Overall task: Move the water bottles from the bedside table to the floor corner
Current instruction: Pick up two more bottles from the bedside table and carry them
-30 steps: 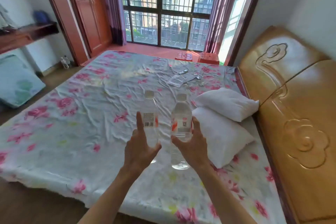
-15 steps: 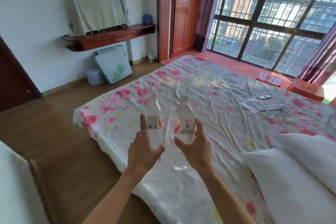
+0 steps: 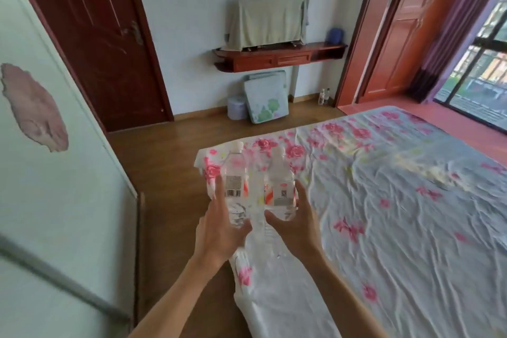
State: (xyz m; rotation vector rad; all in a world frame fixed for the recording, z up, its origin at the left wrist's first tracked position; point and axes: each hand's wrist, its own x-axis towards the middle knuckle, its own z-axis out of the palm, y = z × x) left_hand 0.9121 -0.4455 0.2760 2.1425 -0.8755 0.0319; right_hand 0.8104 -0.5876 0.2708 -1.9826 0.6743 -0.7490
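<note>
While beside the bed edge (image 3: 219, 228), two upright bottles (image 3: 236, 186), one per hand (image 3: 219, 230).

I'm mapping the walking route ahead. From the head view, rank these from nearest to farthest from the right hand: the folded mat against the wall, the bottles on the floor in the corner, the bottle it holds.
1. Bottle, gripped in the right hand.
2. Folded mat, leaning under the shelf, ahead.
3. Floor bottles, far corner, right of the mat.
</note>
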